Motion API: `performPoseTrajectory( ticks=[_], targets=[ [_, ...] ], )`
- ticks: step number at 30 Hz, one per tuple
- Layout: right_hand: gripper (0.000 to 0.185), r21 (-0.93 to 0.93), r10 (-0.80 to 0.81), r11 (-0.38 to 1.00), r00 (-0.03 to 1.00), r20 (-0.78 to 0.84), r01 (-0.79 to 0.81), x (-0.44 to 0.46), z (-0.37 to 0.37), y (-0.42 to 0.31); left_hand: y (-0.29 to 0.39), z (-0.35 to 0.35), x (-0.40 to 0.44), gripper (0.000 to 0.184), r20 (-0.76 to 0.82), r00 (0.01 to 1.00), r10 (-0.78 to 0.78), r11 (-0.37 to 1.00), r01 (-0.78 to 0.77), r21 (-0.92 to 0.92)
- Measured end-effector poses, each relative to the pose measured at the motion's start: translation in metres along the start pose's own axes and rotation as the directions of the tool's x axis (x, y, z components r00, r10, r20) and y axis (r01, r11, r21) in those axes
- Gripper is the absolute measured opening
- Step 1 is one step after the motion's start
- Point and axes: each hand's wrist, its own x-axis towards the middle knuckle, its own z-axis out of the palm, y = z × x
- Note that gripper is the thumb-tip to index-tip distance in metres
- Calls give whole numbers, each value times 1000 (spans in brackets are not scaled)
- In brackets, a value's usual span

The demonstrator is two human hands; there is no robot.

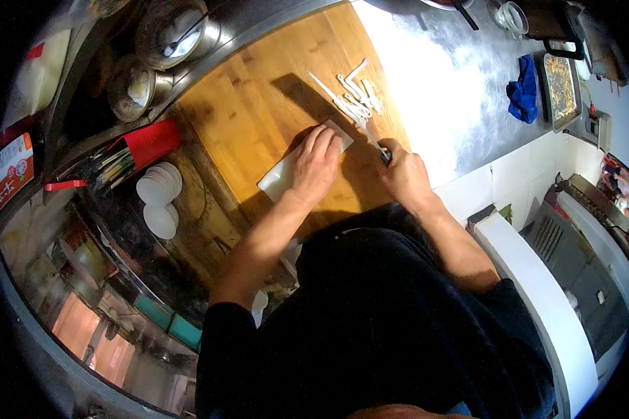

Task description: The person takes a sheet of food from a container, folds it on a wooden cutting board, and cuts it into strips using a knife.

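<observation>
On the wooden board lies a flat white slab, and my left hand rests on top of it with the fingers close together, pressing it down. My right hand is wrapped round the dark handle of a knife, whose blade points away from me, beside the slab's right end. Several thin white strips lie in a loose pile just beyond the blade. Part of the slab is hidden under my left hand.
Metal bowls stand at the upper left, near a red box and stacked white discs. To the right, a blue cloth and a metal tray lie on the steel counter. A white-topped ledge runs by my right arm.
</observation>
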Motion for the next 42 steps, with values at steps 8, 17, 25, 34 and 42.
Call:
performPoseTrajectory(
  ticks=[8,17,25,34,42],
  targets=[
    [28,-53,-32,998,994,103,37,-45,14,26,1,-1,-4,12,61,997,-40,999,39,15],
    [29,-59,-9,998,993,115,16,-51,17,33,3,-5,4,14,11,1000,13,999,-14,35],
    [32,-71,17,997,986,167,-5,-50,12,26,4,-3,3,18,62,998,-15,999,12,50],
    [32,-20,34,999,982,188,-30,-50,8,25,3,-3,2,11,64,998,-17,999,15,41],
    [31,-55,74,996,981,178,-65,-46,19,31,4,-4,5,10,43,999,-8,999,6,38]
  ],
)
